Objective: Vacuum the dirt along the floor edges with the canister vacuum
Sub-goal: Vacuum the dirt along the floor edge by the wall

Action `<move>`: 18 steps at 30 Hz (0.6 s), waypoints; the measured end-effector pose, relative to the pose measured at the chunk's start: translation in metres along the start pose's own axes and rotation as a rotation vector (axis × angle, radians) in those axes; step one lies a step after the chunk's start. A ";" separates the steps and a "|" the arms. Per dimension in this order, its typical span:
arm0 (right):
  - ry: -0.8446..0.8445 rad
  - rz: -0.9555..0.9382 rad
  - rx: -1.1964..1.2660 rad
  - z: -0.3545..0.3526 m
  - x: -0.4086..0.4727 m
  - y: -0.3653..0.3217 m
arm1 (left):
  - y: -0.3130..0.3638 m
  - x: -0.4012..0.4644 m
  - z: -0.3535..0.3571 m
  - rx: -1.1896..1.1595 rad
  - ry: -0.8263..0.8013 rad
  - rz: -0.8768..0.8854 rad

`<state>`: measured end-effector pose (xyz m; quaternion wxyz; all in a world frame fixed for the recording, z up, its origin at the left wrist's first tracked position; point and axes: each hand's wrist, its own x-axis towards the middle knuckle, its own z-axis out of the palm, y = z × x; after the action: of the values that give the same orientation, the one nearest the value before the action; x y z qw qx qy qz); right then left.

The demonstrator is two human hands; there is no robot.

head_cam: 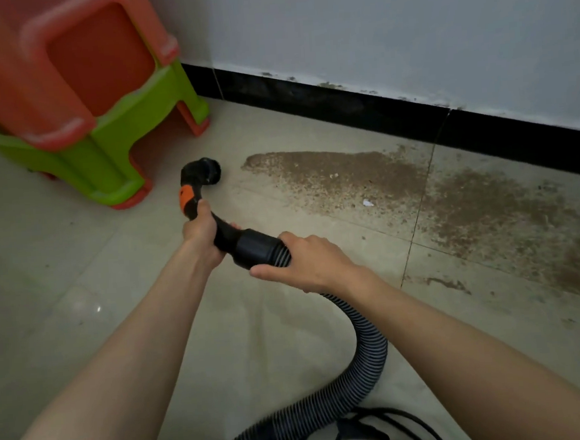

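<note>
Over on the left, two plastic stools [67, 98] are sitting nested in the corner, a red one pushed down over a green one, their feet resting on the pale tiled floor [78, 255]. Just right of them the black nozzle [204, 172] of the vacuum is hovering at or just above the tiles, its round mouth pointing right, toward the near tip of the dirt; whether it is touching the floor I cannot tell. Below it an orange button [186, 196] is showing on the curved handle [222, 233]. The left hand [200, 233] is gripping that handle just below the button, fingers wrapped around it. The right hand [300, 260] is gripping the ribbed hose [367, 362] where it is meeting the black cuff, thumb lying along the near side. From there the hose is looping down and back toward the bottom edge, beside a tangle of black cord [382, 430]. Further right, a broad patch of brown dirt [382, 186] is spreading over the tiles near a black baseboard [394, 109], widening toward the right edge, with a few white scraps lying in it. Above the baseboard the white wall [406, 33] is showing dark specks along its foot.
</note>
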<state>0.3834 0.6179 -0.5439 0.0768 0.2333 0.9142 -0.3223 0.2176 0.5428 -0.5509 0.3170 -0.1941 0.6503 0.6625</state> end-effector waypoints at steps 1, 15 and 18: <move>-0.005 -0.018 -0.005 0.001 0.002 -0.001 | 0.001 0.003 -0.003 -0.002 -0.008 -0.016; -0.381 0.085 0.839 0.001 0.025 0.009 | 0.017 0.016 0.010 -0.013 -0.210 -0.075; -0.395 0.092 0.901 0.010 0.031 0.008 | 0.020 0.023 0.008 0.047 -0.177 -0.063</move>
<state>0.3598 0.6285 -0.5649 0.1545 0.2180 0.6407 -0.7198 0.1888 0.5559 -0.5507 0.3985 -0.1477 0.6287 0.6513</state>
